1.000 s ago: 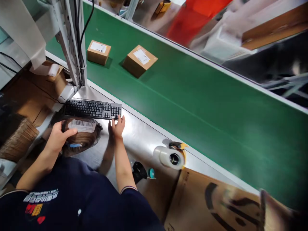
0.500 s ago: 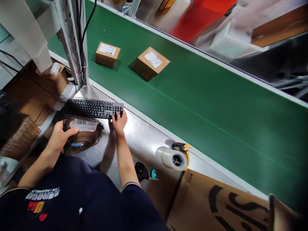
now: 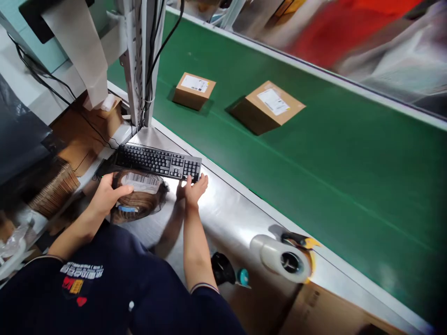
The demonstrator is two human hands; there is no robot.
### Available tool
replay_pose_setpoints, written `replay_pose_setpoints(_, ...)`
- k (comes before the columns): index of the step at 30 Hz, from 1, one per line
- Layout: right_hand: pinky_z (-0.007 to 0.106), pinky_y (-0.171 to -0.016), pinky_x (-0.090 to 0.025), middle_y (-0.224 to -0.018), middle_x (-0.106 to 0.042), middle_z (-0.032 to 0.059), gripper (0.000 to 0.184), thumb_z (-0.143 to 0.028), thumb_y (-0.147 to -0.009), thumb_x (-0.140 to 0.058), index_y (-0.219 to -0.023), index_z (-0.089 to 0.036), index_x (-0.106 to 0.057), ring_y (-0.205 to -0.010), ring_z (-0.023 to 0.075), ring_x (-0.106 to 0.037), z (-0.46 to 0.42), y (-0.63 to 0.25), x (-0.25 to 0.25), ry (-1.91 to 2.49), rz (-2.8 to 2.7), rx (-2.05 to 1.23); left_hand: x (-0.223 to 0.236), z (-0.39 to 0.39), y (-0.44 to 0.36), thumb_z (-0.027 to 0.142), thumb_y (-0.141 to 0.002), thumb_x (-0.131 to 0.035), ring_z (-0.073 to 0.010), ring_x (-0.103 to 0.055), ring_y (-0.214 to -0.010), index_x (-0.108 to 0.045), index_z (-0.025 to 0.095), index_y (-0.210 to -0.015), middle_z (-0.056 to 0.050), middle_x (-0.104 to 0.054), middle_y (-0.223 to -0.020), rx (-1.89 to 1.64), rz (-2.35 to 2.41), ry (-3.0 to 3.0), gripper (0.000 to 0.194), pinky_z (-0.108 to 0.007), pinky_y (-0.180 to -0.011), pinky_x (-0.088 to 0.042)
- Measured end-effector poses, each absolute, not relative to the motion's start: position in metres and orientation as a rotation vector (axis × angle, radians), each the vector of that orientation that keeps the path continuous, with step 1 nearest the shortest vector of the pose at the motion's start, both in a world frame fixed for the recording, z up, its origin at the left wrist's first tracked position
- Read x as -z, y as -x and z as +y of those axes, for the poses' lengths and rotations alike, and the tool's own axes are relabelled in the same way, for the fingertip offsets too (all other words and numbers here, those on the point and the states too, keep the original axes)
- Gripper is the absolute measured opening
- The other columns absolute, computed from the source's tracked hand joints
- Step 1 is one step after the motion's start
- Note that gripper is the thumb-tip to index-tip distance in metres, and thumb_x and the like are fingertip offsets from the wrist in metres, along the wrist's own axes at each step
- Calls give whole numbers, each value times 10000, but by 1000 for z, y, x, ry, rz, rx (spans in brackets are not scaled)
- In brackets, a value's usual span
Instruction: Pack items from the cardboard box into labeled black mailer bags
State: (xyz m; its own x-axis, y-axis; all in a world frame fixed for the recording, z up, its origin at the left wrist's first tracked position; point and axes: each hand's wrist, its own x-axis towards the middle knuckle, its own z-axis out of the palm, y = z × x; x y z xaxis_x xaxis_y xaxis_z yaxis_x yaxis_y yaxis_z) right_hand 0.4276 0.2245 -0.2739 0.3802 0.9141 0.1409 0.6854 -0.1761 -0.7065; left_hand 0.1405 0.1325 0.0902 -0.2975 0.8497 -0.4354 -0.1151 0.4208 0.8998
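Observation:
My left hand (image 3: 110, 191) grips the left side of a bundle of brown hair, seemingly a wig (image 3: 146, 197), packed in dark netting. A white barcode label lies across its top, with my thumb on the label's edge, and a blue strip shows lower down. Just behind the bundle is a black keyboard (image 3: 159, 160) on the metal bench. At the number pad's near right corner is my right hand (image 3: 196, 188), holding nothing, fingers apart. Its thumb side overlaps the lowest keys; whether it presses one I cannot tell.
Two labelled cartons, a smaller (image 3: 194, 90) and a larger (image 3: 268, 107), sit on the green conveyor belt (image 3: 331, 163). A tape roll (image 3: 284, 260) and black scanner-like object (image 3: 222, 268) lie to the right. A metal post (image 3: 138, 65) with cables rises behind the keyboard. Stacked cardboard (image 3: 56, 188) stands left.
The camera view has turned, so most things appear further right. My right hand has drawn back from the number keys to the keyboard's near corner. My left hand still holds the wig.

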Motion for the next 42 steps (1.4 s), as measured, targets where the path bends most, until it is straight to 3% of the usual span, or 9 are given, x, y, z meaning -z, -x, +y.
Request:
replay_pose_setpoints(3,623,-1230,-421,-1518,-570,293,744,-573,-958,-505,-1509,-74,-492,-1435,395,-527,222,-430,277,1914,-1366,-522,-90,131,-139,324,-570,-889,-230,-726,-802,-808,171,-873,-48,-814,-865,-1088,1575,-675,349,-328,-760,-612)
replay_pose_setpoints(8,605,-1215,-438,-1533,-568,278,693,-526,-958,-522,-1501,-96,-509,-1442,379,-517,218,-427,274,1945,-1446,-512,-85,132,-135,327,-553,-914,-224,-722,-785,-812,161,-904,-59,-817,-881,-1083,1583,-666,402,-320,-746,-610)
replay_pose_setpoints(18,589,-1229,-428,-1544,-542,238,448,-442,-987,-562,-1270,-148,-746,-1431,369,-515,220,-427,262,1926,-1624,-342,-93,123,-142,327,-626,-916,-218,-746,-865,-797,173,-993,-49,-815,-941,-1091,1657,-586,416,-287,-756,-603)
replay_pose_setpoints(23,626,-1228,-417,-1608,-475,240,482,-436,-981,-579,-1353,-152,-694,-1487,374,-451,217,-422,263,1953,-1597,-302,-84,124,-138,322,-607,-939,-200,-731,-804,-798,174,-971,-40,-813,-907,-1085,1650,-593,417,-280,-726,-594)
replay_pose_setpoints(28,698,-1226,-370,-1610,-473,239,437,-462,-970,-598,-1281,-180,-719,-1518,410,-393,218,-416,265,1971,-1596,-332,-76,128,-133,333,-583,-928,-196,-712,-767,-798,164,-914,-44,-804,-867,-1078,1590,-635,394,-287,-721,-589)
replay_pose_setpoints(36,676,-1246,-322,-1654,-430,233,475,-457,-983,-564,-1355,-183,-676,-1539,416,-362,215,-410,260,2025,-1512,-378,-87,125,-134,322,-602,-916,-205,-718,-787,-806,172,-932,-35,-801,-844,-1104,1608,-626,379,-301,-759,-600)
replay_pose_setpoints(42,604,-1190,-418,-1485,-589,289,694,-456,-999,-497,-1565,-58,-439,-1374,403,-532,219,-423,253,2051,-1292,-615,-89,123,-136,322,-588,-925,-221,-732,-801,-808,179,-932,-42,-812,-866,-1115,1632,-616,391,-324,-773,-620)
